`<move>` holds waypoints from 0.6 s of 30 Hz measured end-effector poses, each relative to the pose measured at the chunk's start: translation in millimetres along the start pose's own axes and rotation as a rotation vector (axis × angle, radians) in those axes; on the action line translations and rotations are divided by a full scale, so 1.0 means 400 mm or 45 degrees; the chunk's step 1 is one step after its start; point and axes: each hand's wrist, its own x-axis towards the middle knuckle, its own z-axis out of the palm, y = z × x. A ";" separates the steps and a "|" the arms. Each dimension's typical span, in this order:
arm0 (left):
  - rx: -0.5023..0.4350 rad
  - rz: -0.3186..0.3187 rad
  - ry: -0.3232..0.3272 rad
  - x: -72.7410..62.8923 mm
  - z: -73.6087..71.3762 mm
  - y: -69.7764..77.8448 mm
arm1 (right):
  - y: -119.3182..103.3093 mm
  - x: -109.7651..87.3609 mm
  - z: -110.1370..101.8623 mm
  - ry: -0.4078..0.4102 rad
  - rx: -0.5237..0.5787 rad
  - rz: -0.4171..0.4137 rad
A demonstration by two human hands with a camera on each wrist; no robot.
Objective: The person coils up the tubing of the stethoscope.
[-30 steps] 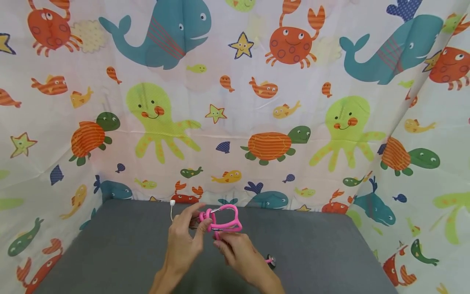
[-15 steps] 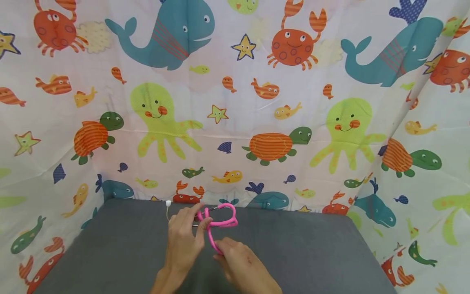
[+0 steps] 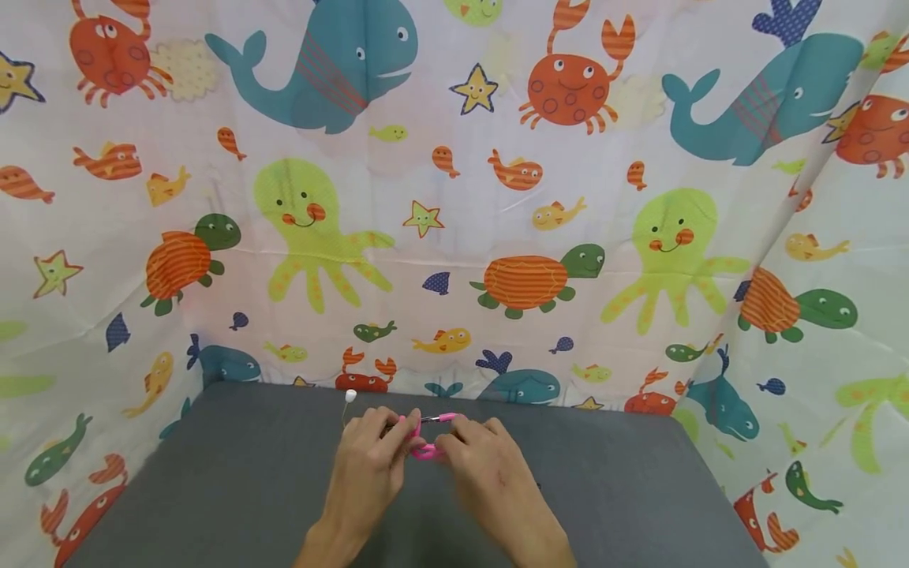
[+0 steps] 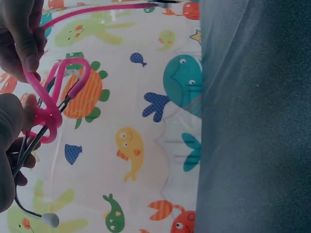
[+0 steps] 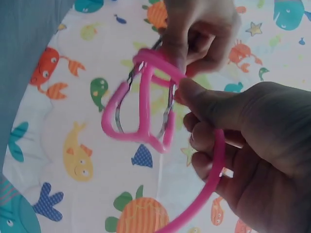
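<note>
A pink stethoscope (image 3: 427,452) is held up between both hands above the grey surface. My left hand (image 3: 368,459) grips the metal ear tubes (image 4: 29,150) where pink tubing (image 5: 155,60) wraps across them. A white ear tip (image 3: 351,395) sticks out beyond that hand's fingers. With thumb and fingers, my right hand (image 3: 493,473) pinches the tubing close beside the left hand. In the right wrist view, the tube's Y-shaped fork (image 5: 145,104) lies folded under the wrap, and a length of tubing (image 5: 209,187) runs down past the right fingers. The chest piece is mostly hidden.
A grey padded surface (image 3: 248,473) lies below the hands. Behind it hangs a white curtain (image 3: 454,300) printed with sea animals, which also closes off the left and right sides.
My right hand has drawn the pink tube down, then come back up beside the left hand at the wrap. The left fingers have closed in, and the chest piece is now mostly out of sight.
</note>
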 end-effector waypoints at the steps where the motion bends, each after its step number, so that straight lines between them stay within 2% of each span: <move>1: 0.005 0.009 -0.015 -0.001 -0.001 0.001 | 0.005 0.003 -0.001 0.024 -0.011 -0.002; 6: 0.009 0.053 -0.100 -0.001 -0.010 0.003 | 0.026 0.015 0.001 0.056 -0.003 0.046; 13: -0.041 0.172 -0.180 -0.003 -0.017 0.006 | 0.052 0.023 0.021 0.135 0.060 0.048; 16: -0.101 0.170 -0.230 -0.004 -0.017 0.005 | 0.061 0.024 0.030 0.150 0.086 0.059; 18: -0.169 0.141 -0.267 -0.007 -0.020 0.001 | 0.068 0.025 0.037 0.152 0.114 0.067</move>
